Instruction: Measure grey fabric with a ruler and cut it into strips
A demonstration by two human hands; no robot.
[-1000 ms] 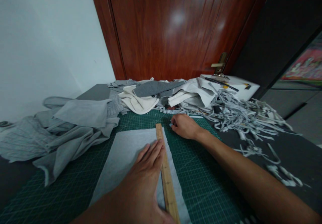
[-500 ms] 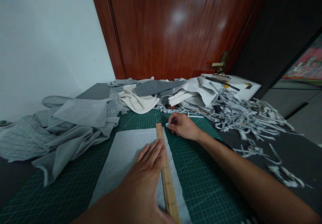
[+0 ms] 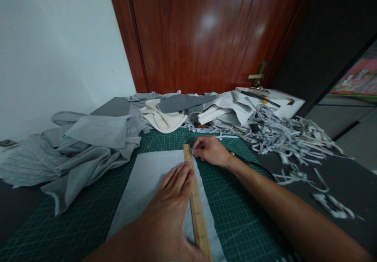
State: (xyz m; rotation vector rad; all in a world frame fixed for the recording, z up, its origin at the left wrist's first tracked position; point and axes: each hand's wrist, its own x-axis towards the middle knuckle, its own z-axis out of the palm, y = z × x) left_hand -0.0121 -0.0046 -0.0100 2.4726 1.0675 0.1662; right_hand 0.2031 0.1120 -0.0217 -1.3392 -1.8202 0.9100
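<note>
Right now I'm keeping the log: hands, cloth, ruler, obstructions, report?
Left hand flat on wooden ruler, grey cloth beneath. Right hand pinching small pale piece by ruler's far end. Fabric strips off right, apart from cloth.

left grip (image 3: 169, 205): palm-down, flat | right grip (image 3: 212, 151): apparently pinched | right forearm (image 3: 275, 197): extended

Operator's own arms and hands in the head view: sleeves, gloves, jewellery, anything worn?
Left hand and right hand: bare, no gloves or rings visible. No sleeve shows on either forearm. A thin black cord and small brass-coloured piece show beside the right wrist; can't tell if worn.
</note>
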